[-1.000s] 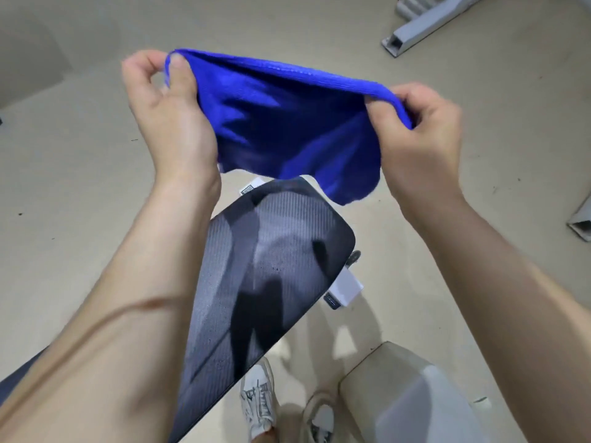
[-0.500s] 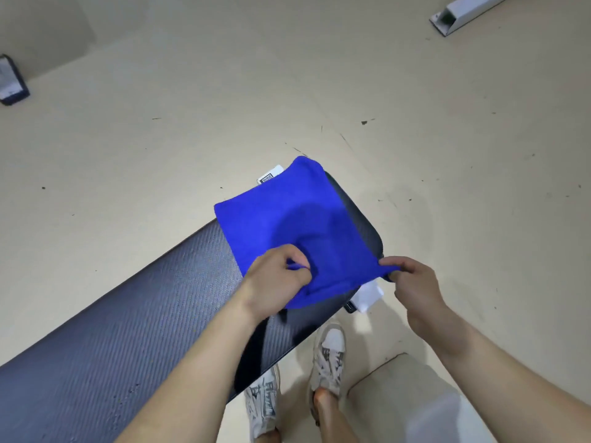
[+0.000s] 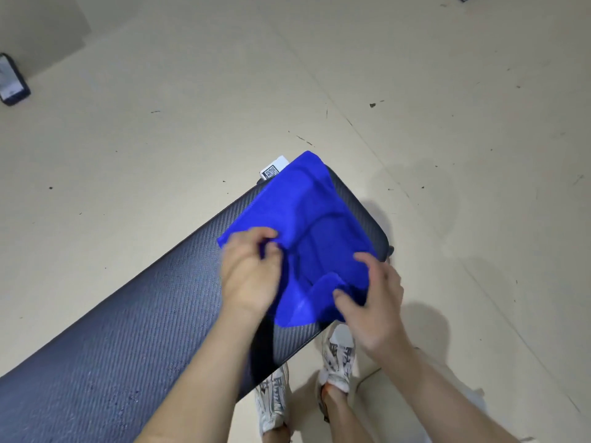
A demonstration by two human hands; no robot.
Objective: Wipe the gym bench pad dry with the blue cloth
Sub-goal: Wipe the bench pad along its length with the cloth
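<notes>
The blue cloth lies rumpled over the far right end of the dark textured gym bench pad, which runs diagonally from lower left to centre right. My left hand pinches the cloth's left edge, its fingers curled into the fabric. On the cloth's near right corner my right hand holds a fold between thumb and fingers. Both hands rest over the pad's end. The cloth hides the pad's far corner.
A white tag with a QR code sticks out beyond the pad's far end. My two feet in white sneakers stand on the beige floor beside the pad's near edge. A dark box lies at the far left.
The cloth went from held stretched in the air to laid on the pad's end. Both hands have since shifted inward on it, bunching its near edge.
</notes>
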